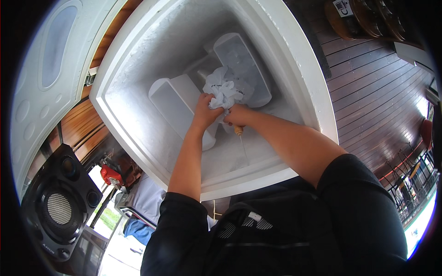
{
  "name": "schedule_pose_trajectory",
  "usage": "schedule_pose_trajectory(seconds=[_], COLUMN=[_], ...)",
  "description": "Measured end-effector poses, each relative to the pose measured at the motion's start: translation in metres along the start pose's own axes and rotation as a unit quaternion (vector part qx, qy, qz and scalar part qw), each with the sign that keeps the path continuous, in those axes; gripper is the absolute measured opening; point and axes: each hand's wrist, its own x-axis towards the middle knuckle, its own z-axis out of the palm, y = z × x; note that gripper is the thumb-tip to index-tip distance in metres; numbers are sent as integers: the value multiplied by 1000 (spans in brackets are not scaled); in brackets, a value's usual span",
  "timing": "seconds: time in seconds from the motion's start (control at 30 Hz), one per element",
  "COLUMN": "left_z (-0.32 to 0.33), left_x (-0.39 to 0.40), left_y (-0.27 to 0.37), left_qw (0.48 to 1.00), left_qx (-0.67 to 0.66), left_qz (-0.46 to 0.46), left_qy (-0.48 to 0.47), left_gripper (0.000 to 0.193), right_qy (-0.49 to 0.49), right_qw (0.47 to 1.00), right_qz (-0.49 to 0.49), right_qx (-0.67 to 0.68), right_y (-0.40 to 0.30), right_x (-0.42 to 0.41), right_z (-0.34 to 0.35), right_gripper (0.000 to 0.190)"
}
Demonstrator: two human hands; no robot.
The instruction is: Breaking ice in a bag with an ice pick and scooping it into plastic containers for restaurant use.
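Both hands reach down into a frosted white chest freezer (138,82). My left hand (206,112) grips the bunched side of a crumpled white plastic bag (222,89). Close beside it, my right hand (238,115) is closed around the wooden handle of an ice pick (238,130), its fingers against the lower part of the bag. The pick's thin metal spike slants down, back toward me. A white plastic bin (176,107) lies left of the bag. To the right and farther in, another white bin (253,65) holds what look like clear ice pieces, partly hidden by the bag.
The freezer's thick white rim (312,79) surrounds my arms. Its raised lid (31,79) is at the left. A black loudspeaker (58,203) stands at lower left, near a red object (111,175). Dark wooden planks (366,82) run along the right.
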Motion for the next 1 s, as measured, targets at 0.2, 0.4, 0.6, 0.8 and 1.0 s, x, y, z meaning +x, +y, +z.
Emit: schedule_pose_trajectory(seconds=[0.2, 0.4, 0.6, 0.8, 1.0], left_z=[-11, -6, 11, 8, -1], left_x=[8, 24, 45, 51, 43], left_y=[3, 15, 20, 16, -7], left_qw=[1000, 992, 893, 932, 948], left_qx=[-11, -66, -418, -299, -221], left_qz=[6, 66, -160, -159, -125], left_qy=[-17, -90, 50, 130, 190], left_gripper=[27, 25, 38, 58, 55], right_qy=[38, 5, -14, 62, 70], right_qw=[996, 999, 996, 991, 997], right_qz=[-51, -42, 65, 117, -4], right_qx=[-56, -12, 54, 26, -37], right_y=[-5, -4, -8, 2, 2], right_x=[-2, 0, -3, 7, 8], right_z=[2, 1, -1, -4, 6], right_gripper=[23, 25, 26, 29, 41])
